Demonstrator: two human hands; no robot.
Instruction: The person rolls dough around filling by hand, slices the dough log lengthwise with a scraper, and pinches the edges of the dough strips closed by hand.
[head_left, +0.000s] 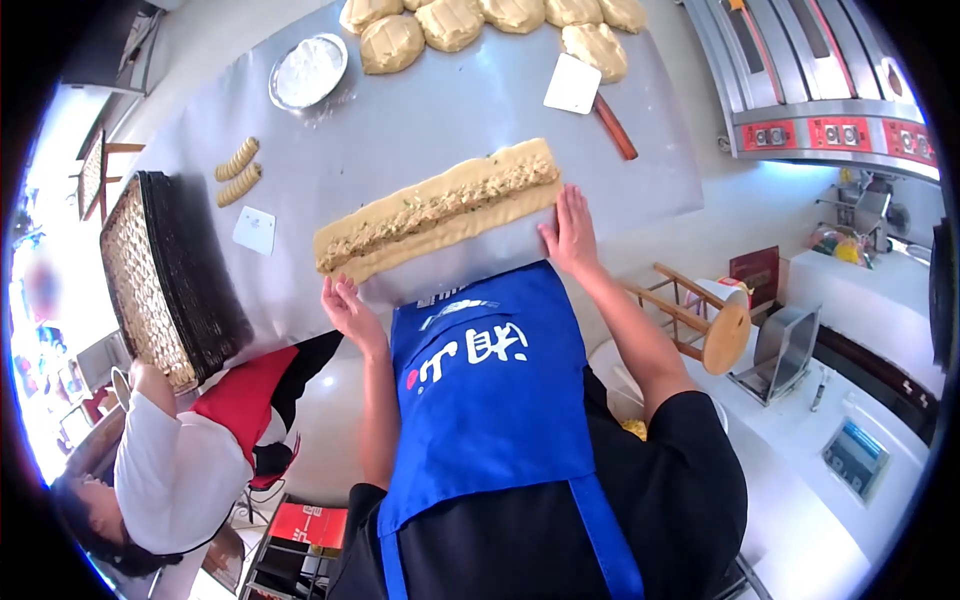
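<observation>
A long strip of flattened dough lies across the metal table, tilted up to the right. A band of minced filling with green flecks runs along its middle. My left hand is at the near left corner of the strip, fingertips at the dough's edge, fingers slightly bent and loosely apart. At the strip's right end my right hand rests by the short edge, fingers stretched out and thumb apart. Neither hand visibly grips anything.
Several dough lumps line the table's far side, near a bowl of flour. A white scraper and wooden stick lie right. Left are two small rolls, another scraper, a dark basket and a person.
</observation>
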